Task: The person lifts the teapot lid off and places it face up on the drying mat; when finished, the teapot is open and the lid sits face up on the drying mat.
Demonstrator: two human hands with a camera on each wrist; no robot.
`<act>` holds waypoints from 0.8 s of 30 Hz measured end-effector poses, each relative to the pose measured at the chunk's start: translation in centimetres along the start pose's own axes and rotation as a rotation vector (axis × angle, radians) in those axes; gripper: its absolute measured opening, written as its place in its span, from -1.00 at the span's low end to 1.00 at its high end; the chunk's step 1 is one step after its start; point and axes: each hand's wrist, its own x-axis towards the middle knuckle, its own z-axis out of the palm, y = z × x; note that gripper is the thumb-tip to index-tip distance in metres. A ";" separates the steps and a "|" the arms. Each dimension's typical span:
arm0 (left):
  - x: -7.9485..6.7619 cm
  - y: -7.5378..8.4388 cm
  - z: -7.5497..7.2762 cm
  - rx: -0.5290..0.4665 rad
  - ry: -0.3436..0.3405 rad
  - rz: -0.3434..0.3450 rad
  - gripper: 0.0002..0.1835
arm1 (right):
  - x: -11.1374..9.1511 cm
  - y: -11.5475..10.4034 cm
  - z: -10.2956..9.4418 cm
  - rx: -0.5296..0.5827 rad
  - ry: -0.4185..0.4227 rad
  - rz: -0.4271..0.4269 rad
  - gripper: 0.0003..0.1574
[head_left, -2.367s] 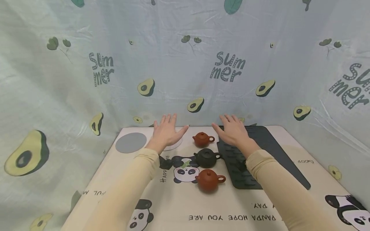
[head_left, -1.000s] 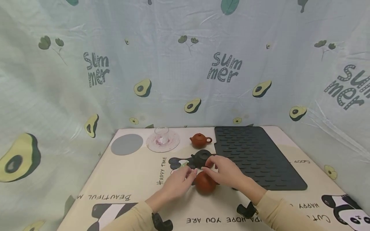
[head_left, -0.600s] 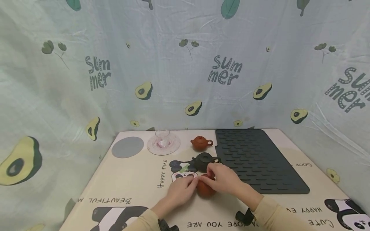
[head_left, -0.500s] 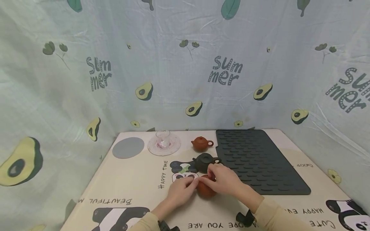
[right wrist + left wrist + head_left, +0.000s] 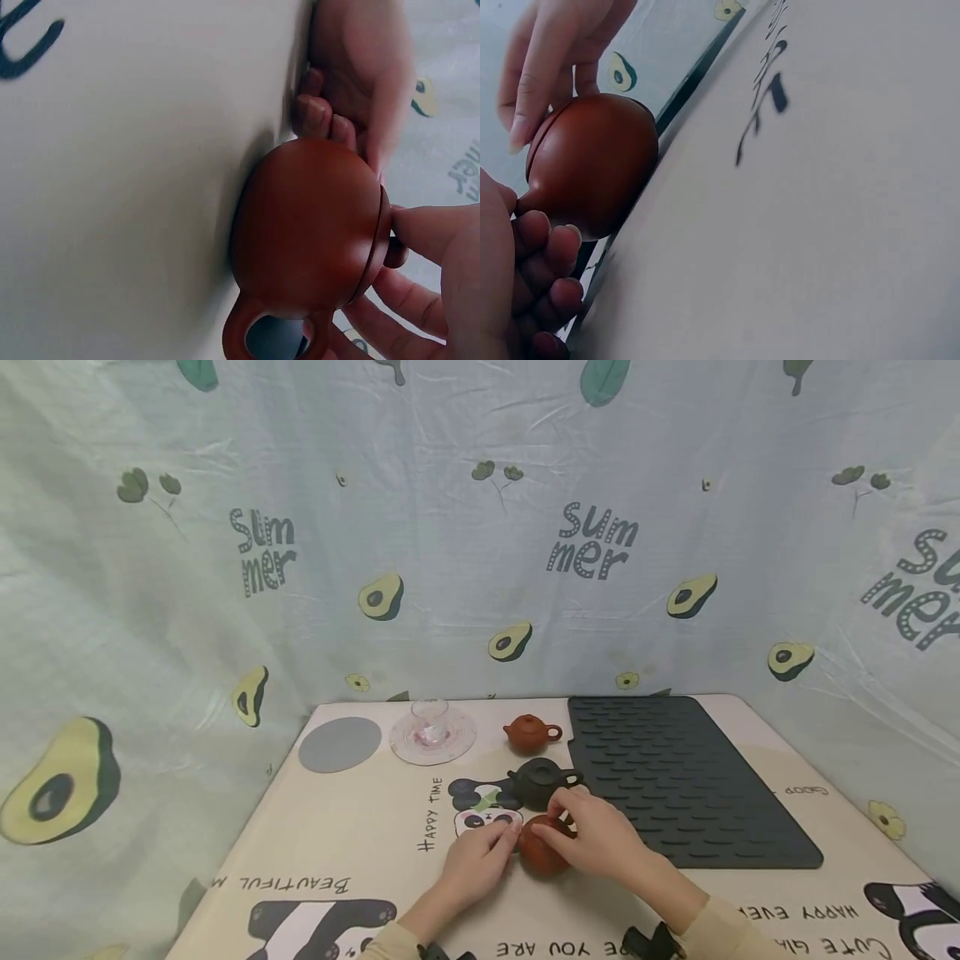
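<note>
A reddish-brown teapot [image 5: 542, 858] stands on the table nearest me, with both hands at it. My left hand [image 5: 477, 862] pinches its spout [image 5: 532, 199] between thumb and forefinger, the other fingers curled below. From above, my right hand [image 5: 598, 837] has its thumb and fingers around the lid [image 5: 379, 244], on either side of the small knob [image 5: 397, 255]. The lid sits on the pot. The loop handle [image 5: 236, 326] points away from the left hand. Just behind stand a black teapot [image 5: 537, 783] and a smaller reddish-brown teapot [image 5: 528, 736].
A dark ridged mat [image 5: 675, 777] lies right of the teapots. At the back left, a clear glass cup [image 5: 431, 723] stands on a pinkish saucer [image 5: 401, 745], beside a grey disc [image 5: 339, 745]. A printed curtain [image 5: 450, 552] encloses the table's back and sides.
Both hands have come down from the table's back to the nearest teapot. In the last half second the right thumb has parted from the left hand and moved right over the lid.
</note>
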 end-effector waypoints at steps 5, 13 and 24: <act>0.2 0.3 0.4 -0.022 -0.010 0.007 -0.49 | -0.6 0.5 -0.2 0.073 0.033 0.013 -0.77; 0.1 0.5 0.4 -0.016 0.000 -0.012 -0.51 | -1.0 0.4 -0.1 0.142 0.075 -0.031 -0.81; -0.1 0.4 0.3 -0.011 0.037 -0.029 -0.51 | -0.8 0.1 -0.2 0.348 0.136 0.154 -0.89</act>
